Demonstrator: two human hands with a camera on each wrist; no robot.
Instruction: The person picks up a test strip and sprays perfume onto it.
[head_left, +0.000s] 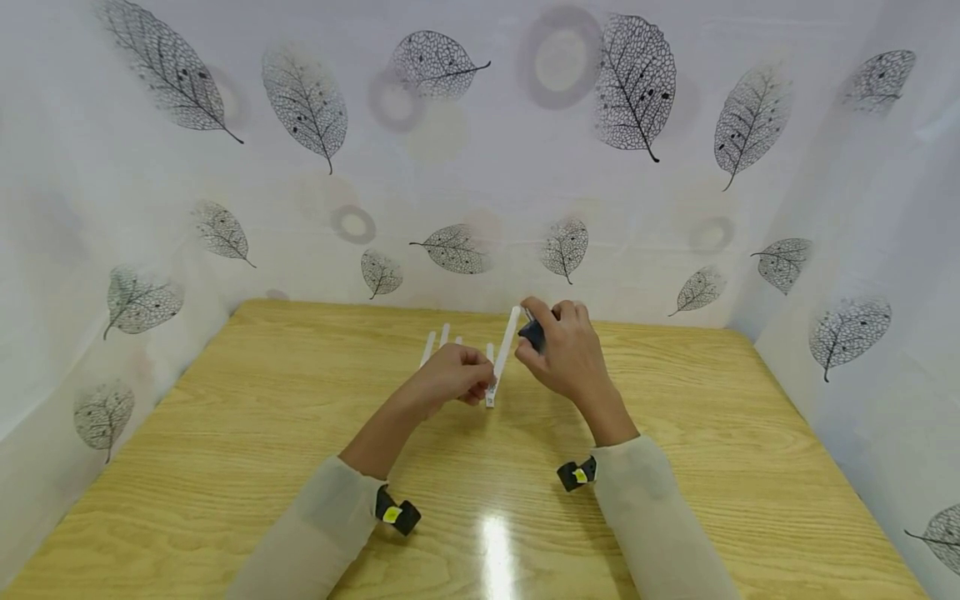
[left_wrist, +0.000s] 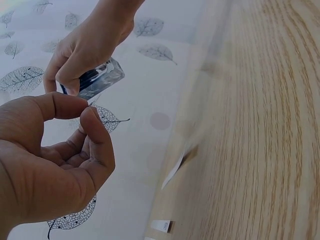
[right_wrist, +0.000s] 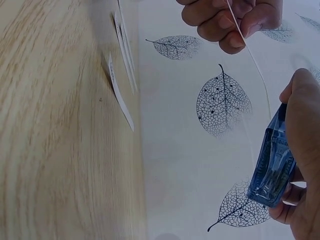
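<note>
My left hand (head_left: 452, 377) pinches the lower part of a white paper test strip (head_left: 507, 343) between thumb and index finger. The strip slants up and to the right above the table; the right wrist view shows it edge-on and slightly bowed. My right hand (head_left: 567, 348) grips a small blue glass perfume bottle (right_wrist: 272, 167), tilted, with the index finger at its top. The bottle's top is close to the strip's upper end; whether they touch, I cannot tell. My right palm is hidden.
Several other white strips (right_wrist: 117, 90) lie on the wooden table (head_left: 675, 400) behind my left hand, near the back edge. A pale leaf-printed curtain (head_left: 480, 183) surrounds the table at the back and sides.
</note>
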